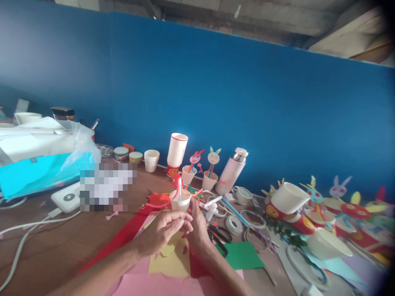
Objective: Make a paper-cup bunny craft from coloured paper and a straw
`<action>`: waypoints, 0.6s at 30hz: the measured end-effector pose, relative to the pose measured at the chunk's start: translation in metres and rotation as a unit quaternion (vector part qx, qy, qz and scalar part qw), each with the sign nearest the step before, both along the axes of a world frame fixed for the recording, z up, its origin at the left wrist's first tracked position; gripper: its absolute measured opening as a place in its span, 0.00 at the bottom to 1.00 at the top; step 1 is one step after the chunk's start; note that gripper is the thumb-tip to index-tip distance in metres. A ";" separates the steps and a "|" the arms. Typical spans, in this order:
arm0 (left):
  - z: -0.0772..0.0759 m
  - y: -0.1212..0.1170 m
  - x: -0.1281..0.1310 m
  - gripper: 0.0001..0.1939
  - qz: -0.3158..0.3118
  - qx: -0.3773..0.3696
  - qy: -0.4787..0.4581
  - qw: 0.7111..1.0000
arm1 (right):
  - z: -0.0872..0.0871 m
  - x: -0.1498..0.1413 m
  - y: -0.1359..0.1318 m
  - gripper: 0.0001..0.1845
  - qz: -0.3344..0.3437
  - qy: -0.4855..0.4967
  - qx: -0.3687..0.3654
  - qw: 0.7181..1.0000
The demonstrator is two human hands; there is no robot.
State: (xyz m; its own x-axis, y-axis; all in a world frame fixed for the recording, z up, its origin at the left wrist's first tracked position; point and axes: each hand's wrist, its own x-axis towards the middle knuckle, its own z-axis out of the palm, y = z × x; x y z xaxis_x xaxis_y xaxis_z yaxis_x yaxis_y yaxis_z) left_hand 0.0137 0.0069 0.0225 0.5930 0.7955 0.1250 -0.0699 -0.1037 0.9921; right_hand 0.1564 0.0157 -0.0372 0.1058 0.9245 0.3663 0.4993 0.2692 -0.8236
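A white paper cup with a red paper figure and orange and white strips rising from it is just beyond my hands. My right hand is against the cup's right side, its fingers partly hidden behind the cup. In front of the cup's base, my left hand has its fingers bent inward toward my right palm. Anything between those fingers is too small or hidden to make out. Beneath my hands lie a yellow paper sheet with cut-outs on it, red paper and pink paper.
Black scissors, green paper and a tape roll lie to the right. Behind stand stacked cups, two cups with rabbit figures and a thermos. More cup figures crowd the far right. A power bank sits left.
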 end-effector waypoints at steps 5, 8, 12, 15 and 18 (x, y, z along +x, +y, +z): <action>0.020 0.014 -0.003 0.10 0.111 0.037 0.014 0.993 | 0.005 -0.005 0.002 0.24 -0.048 -0.081 0.036 0.995; 0.030 0.018 0.001 0.11 0.139 0.049 0.031 0.989 | 0.007 -0.010 0.000 0.24 -0.052 -0.084 0.053 0.994; 0.026 0.019 0.014 0.15 0.168 0.133 0.055 0.975 | 0.002 -0.013 -0.001 0.27 -0.055 -0.077 0.073 0.993; 0.019 0.019 0.021 0.16 0.168 0.211 0.051 0.962 | -0.005 -0.013 -0.001 0.26 -0.058 -0.066 0.083 0.993; 0.015 0.018 0.022 0.16 0.180 0.222 0.064 0.956 | -0.008 -0.012 0.000 0.24 -0.058 -0.058 0.087 0.993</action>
State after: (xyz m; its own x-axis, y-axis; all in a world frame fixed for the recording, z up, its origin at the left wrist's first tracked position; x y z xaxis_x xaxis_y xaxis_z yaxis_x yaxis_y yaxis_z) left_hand 0.0359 0.0248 0.0376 0.3244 0.8362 0.4421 0.1685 -0.5110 0.8429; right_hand 0.1444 0.0154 -0.0450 0.1551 0.8306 0.5348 0.6238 0.3375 -0.7050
